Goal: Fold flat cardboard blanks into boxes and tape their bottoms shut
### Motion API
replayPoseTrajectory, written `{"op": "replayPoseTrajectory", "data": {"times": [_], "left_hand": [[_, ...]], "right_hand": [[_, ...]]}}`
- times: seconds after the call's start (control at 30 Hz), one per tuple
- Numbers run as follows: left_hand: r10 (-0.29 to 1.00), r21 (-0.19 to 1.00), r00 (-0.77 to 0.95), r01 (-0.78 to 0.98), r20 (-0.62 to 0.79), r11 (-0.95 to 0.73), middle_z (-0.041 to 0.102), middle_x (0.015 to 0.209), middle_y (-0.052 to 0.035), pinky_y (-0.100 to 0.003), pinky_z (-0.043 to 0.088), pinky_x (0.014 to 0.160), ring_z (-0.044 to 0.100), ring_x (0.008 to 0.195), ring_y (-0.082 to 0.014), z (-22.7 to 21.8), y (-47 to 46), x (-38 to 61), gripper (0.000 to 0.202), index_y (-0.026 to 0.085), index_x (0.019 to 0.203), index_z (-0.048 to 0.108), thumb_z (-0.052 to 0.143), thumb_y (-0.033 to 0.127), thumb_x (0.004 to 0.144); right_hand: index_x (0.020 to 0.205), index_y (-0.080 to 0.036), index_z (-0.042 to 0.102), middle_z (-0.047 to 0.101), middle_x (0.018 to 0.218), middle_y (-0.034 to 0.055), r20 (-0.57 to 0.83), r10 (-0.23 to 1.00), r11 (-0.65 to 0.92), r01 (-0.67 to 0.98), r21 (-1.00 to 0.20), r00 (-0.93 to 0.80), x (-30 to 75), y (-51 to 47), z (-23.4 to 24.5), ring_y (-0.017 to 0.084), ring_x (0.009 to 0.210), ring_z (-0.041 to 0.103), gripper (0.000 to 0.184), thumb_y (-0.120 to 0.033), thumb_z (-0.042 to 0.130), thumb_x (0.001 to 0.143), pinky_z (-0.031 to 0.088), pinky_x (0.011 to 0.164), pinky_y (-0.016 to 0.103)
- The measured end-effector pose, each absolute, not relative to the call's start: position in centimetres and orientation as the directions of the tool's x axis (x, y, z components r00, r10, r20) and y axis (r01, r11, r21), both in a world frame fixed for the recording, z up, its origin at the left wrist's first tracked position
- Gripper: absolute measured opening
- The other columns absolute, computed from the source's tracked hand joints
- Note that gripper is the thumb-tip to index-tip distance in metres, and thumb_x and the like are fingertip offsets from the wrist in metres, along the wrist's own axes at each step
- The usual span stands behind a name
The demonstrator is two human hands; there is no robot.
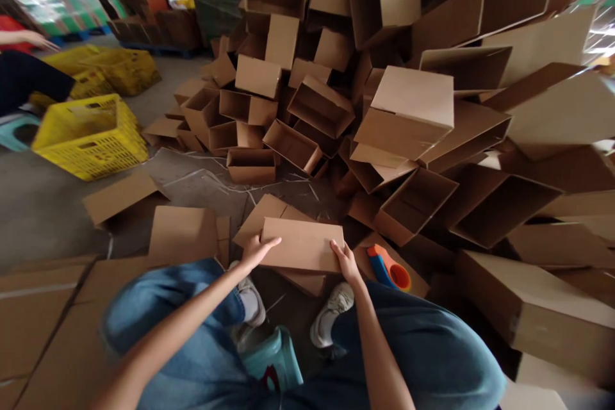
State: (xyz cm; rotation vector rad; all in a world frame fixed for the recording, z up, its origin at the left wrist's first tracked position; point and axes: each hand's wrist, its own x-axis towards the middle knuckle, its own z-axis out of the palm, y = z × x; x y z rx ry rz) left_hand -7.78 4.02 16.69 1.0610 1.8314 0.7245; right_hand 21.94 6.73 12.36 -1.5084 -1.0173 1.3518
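A small cardboard box (302, 245) is held level between my two hands, just above the floor in front of my shoes. My left hand (258, 251) grips its left end, thumb lying on the top face. At the opposite end, my right hand (344, 261) grips the corner with its thumb on top; the fingers beneath are hidden on both sides. Under the box lie flat cardboard pieces (269, 208). Close to my right hand, an orange and blue tape dispenser (388, 267) rests on a piece of cardboard.
A tall heap of open cardboard boxes (319, 106) fills the middle and right. Yellow plastic crates (91, 134) stand at left, near a seated person's arm (29, 38). Flattened cardboard (182, 232) lies left of me. A teal stool (273, 359) is beneath me.
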Motion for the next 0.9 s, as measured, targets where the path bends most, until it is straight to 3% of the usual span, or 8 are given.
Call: {"op": "replayPoseTrajectory", "data": {"times": [0.27,0.4,0.5,0.57,0.63,0.73,0.8,0.9], "left_hand": [[0.896,0.816,-0.271,0.381,-0.351,0.435,0.081,0.098,-0.0163,-0.036,0.054,0.081,0.074,0.101,-0.033,16.4,3.6,-8.1,0.041,0.015,0.096,0.078,0.078,0.049,0.073],[0.929,0.853,-0.221,0.376,-0.298,0.363,0.079,0.105,-0.0173,-0.039,0.054,0.087,0.072,0.104,-0.034,18.1,4.2,-8.5,0.043,0.013,0.104,0.076,0.077,0.045,0.074],[0.983,0.943,-0.144,0.294,-0.118,0.156,0.074,0.123,-0.0136,-0.04,0.051,0.099,0.067,0.117,-0.0317,21.1,5.1,-9.3,0.058,0.017,0.124,0.069,0.077,0.046,0.075],[0.994,0.985,-0.088,0.16,0.072,-0.057,0.069,0.133,-0.0114,-0.041,0.045,0.109,0.06,0.128,-0.0303,23.0,5.6,-10.2,0.072,0.02,0.136,0.061,0.08,0.046,0.072],[0.984,0.986,-0.072,-0.023,0.164,-0.166,0.062,0.143,-0.0125,-0.042,0.039,0.115,0.052,0.137,-0.0294,24.0,5.8,-11.2,0.08,0.02,0.143,0.055,0.079,0.052,0.073],[0.985,0.971,-0.174,-0.235,0.005,-0.046,0.053,0.152,-0.0149,-0.047,0.04,0.114,0.046,0.142,-0.0316,22.6,5.3,-12.4,0.076,0.019,0.143,0.052,0.056,0.068,0.085],[0.977,0.977,-0.184,-0.202,-0.105,0.067,0.054,0.151,-0.0147,-0.048,0.037,0.116,0.044,0.144,-0.0324,19.9,4.4,-12.9,0.077,0.02,0.143,0.052,0.066,0.063,0.081],[0.972,0.974,-0.087,-0.083,-0.22,0.213,0.06,0.144,-0.0164,-0.052,0.039,0.115,0.053,0.136,-0.036,14.9,2.8,-13.2,0.09,0.02,0.142,0.051,0.085,0.043,0.062]], "right_hand": [[0.114,-0.015,0.07,0.077,0.107,0.0114,-0.293,0.948,-0.302,0.064,-0.951,0.122,22.0,6.4,12.1,0.035,0.106,0.069,0.072,-0.068,0.073,0.066,0.055,0.091,0.043],[0.124,-0.015,0.066,0.075,0.116,0.0119,-0.247,0.963,-0.255,0.075,-0.964,0.11,21.3,6.2,13.8,0.034,0.112,0.067,0.076,-0.069,0.069,0.07,0.052,0.098,0.044],[0.137,-0.02,0.058,0.068,0.131,0.0095,-0.082,0.994,-0.087,0.066,-0.994,0.074,20.8,6.4,16.7,0.03,0.127,0.059,0.075,-0.066,0.064,0.078,0.044,0.11,0.042],[0.143,-0.023,0.053,0.063,0.139,0.008,0.038,0.999,0.037,0.057,-0.998,0.018,20.9,6.6,18.7,0.028,0.136,0.051,0.076,-0.06,0.07,0.078,0.036,0.117,0.042],[0.146,-0.028,0.049,0.057,0.147,0.0065,0.06,0.997,0.059,-0.026,-0.998,-0.049,21.3,6.9,20.1,0.028,0.142,0.045,0.078,-0.059,0.071,0.078,0.034,0.118,0.044],[0.145,-0.032,0.05,0.052,0.153,0.0062,-0.095,0.99,-0.114,-0.189,-0.975,-0.107,21.8,6.9,19.8,0.032,0.14,0.048,0.077,-0.077,0.052,0.082,0.039,0.112,0.051],[0.14,-0.033,0.054,0.055,0.149,0.0068,-0.228,0.966,-0.248,-0.17,-0.954,-0.125,21.5,6.4,18.2,0.033,0.135,0.053,0.079,-0.083,0.045,0.081,0.041,0.109,0.054],[0.135,-0.031,0.058,0.061,0.141,0.0076,-0.311,0.942,-0.322,-0.074,-0.944,-0.13,20.5,4.9,15.3,0.033,0.134,0.053,0.078,-0.076,0.066,0.072,0.042,0.109,0.051]]}}
